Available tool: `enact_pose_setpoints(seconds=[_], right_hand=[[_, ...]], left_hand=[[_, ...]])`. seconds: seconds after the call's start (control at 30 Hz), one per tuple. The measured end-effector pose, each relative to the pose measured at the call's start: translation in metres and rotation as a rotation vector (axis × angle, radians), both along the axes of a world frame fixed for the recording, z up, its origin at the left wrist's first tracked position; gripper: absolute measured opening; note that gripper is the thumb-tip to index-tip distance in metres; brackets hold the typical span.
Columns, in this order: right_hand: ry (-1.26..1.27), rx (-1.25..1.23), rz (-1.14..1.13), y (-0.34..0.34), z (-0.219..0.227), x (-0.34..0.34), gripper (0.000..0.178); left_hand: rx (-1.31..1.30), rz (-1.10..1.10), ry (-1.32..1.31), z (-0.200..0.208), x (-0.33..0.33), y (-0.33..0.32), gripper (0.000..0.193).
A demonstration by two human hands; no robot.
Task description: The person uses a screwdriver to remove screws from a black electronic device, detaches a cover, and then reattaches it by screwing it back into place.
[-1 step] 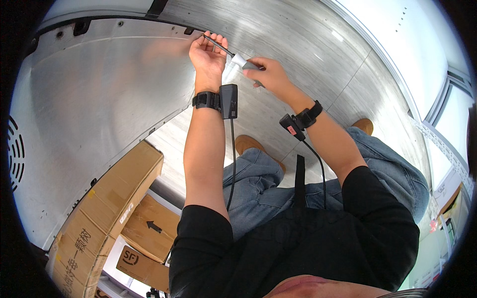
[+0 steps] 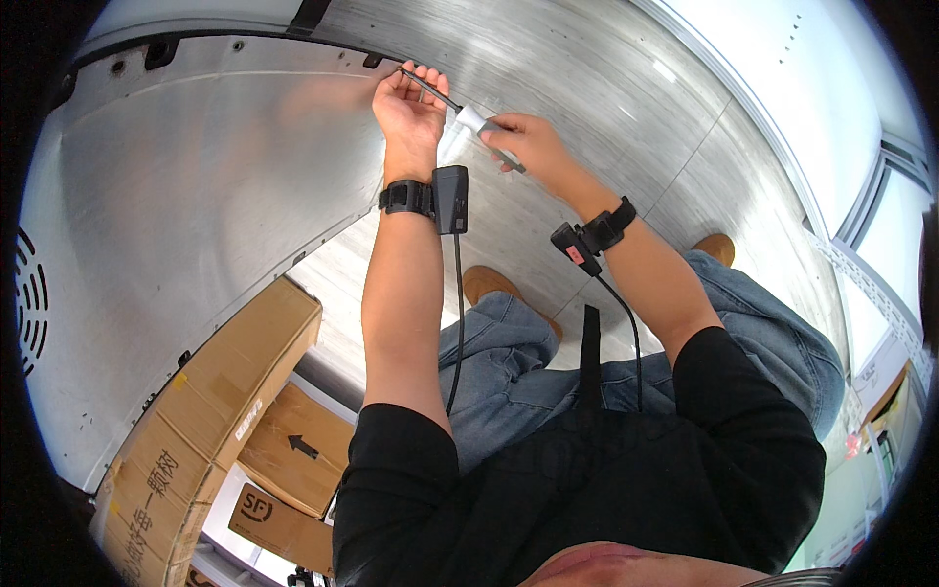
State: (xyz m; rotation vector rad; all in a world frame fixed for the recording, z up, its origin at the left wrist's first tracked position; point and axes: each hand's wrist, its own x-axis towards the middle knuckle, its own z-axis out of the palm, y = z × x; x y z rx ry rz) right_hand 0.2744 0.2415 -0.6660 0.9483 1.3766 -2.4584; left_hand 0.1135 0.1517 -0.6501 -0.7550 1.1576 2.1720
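Observation:
A screwdriver (image 2: 472,119) with a grey and white handle and a dark shaft slants up and left to the far corner of a large silvery metal panel (image 2: 225,176). My right hand (image 2: 533,147) is closed round its handle. At the other end my left hand (image 2: 411,110), palm up, curls its fingers about the front of the shaft, beside the panel's edge. The very tip is hidden by these fingertips, and any screw there is too small to make out. Small holes and dark clips line the panel's far edge.
Cardboard boxes (image 2: 201,430) stand at the lower left along the panel. Black cables (image 2: 458,323) run from the devices strapped to both wrists. Grey wood-look floor (image 2: 626,108) lies under my shoes, and a white cabinet-like surface (image 2: 802,108) curves along the right.
My right hand has turned slightly on the screwdriver's handle, and more of the handle's rear end shows. My left hand and the panel stay in place.

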Motion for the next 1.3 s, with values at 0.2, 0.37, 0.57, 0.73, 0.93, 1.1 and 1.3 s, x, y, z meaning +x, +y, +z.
enact_pose_setpoints(seconds=[0.2,0.37,0.57,0.73,0.93,1.1,1.3], right_hand=[[0.041,0.102,0.01,0.004,0.008,-0.001,0.036],[0.088,0.194,0.018,0.0,0.008,0.002,0.037],[0.173,0.433,0.014,0.003,0.0,-0.001,0.04],[0.183,0.439,0.028,0.003,-0.002,-0.001,0.042],[0.098,0.201,-0.022,0.0,0.008,-0.001,0.041],[0.103,0.172,0.039,0.001,0.011,0.0,0.036],[0.082,0.032,-0.032,0.013,0.005,0.011,0.038]], left_hand=[[-0.04,0.022,0.018,0.003,0.002,0.004,0.024],[-0.12,-0.014,0.082,0.005,0.003,0.006,0.025],[-0.252,-0.073,0.149,0.004,0.0,0.007,0.021],[-0.333,-0.08,0.188,0.005,0.0,0.008,0.017],[-0.368,-0.133,0.198,0.005,0.001,0.008,0.02],[-0.261,-0.144,0.213,-0.002,0.001,0.004,0.022],[-0.167,-0.255,0.227,-0.006,0.006,0.002,0.023]])
